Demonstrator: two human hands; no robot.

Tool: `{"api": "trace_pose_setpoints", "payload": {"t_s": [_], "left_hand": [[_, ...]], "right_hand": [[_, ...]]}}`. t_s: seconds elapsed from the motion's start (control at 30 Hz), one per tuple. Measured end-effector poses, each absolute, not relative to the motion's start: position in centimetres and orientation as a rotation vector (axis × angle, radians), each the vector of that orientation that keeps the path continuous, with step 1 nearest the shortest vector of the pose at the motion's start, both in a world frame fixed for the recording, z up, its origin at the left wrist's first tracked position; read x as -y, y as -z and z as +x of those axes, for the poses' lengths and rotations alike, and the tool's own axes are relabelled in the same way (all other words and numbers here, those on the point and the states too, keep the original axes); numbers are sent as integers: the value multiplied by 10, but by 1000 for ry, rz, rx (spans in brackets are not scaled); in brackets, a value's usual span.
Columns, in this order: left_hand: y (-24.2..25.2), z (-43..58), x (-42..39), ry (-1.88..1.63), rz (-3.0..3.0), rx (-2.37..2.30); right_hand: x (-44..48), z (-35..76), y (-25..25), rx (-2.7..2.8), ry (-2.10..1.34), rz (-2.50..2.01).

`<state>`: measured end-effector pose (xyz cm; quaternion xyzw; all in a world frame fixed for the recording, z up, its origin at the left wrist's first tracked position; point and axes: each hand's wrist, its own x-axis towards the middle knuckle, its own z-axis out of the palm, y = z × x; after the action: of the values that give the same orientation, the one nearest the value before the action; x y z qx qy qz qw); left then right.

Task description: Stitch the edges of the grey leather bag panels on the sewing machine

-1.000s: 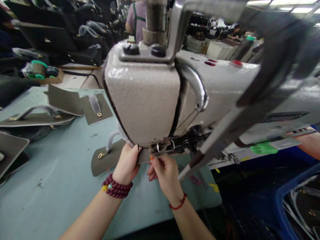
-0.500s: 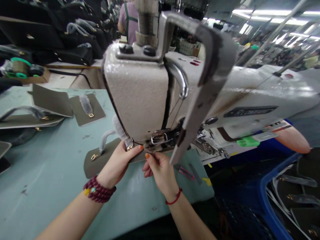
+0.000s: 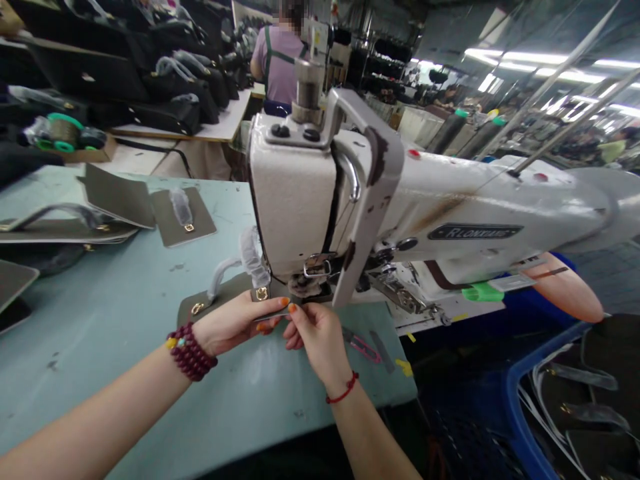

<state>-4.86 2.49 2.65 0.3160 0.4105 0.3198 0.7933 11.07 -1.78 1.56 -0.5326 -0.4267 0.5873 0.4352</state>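
Observation:
A grey-brown bag panel (image 3: 231,291) lies on the table under the head of a white sewing machine (image 3: 293,193). Its handle (image 3: 254,257) is wrapped in clear plastic and has gold buckles (image 3: 198,309). My left hand (image 3: 235,325) is closed on the panel's near edge, thumb on top and fingers beneath. Close beside it, my right hand (image 3: 323,337) pinches the same edge between thumb and forefinger, just in front of the presser foot (image 3: 300,288). The machine head hides the panel's far part.
A pink-handled cutter (image 3: 364,348) lies right of my right hand. More panels (image 3: 183,217) with handles rest at the left. A blue bin (image 3: 517,373) holding panels stands at the right. Behind the machine, a person (image 3: 281,63) faces away near black bags (image 3: 165,110).
The view has shifted back, so the machine looks smaller and more background shows. My left hand lies flatter along the panel edge, its thumb closer to my right hand. Both hands stay at the panel.

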Motion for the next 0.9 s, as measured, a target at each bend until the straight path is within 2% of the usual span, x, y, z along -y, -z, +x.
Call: {"api": "trace_pose_setpoints", "payload": {"t_s": [0.5, 0.9], "left_hand": [[-15, -52, -30, -714, 754, -926], [-27, -47, -37, -760, 788, -968]], "right_hand": [[16, 108, -14, 1038, -1452, -1294], [32, 113, -7, 995, -1519, -1282]]}}
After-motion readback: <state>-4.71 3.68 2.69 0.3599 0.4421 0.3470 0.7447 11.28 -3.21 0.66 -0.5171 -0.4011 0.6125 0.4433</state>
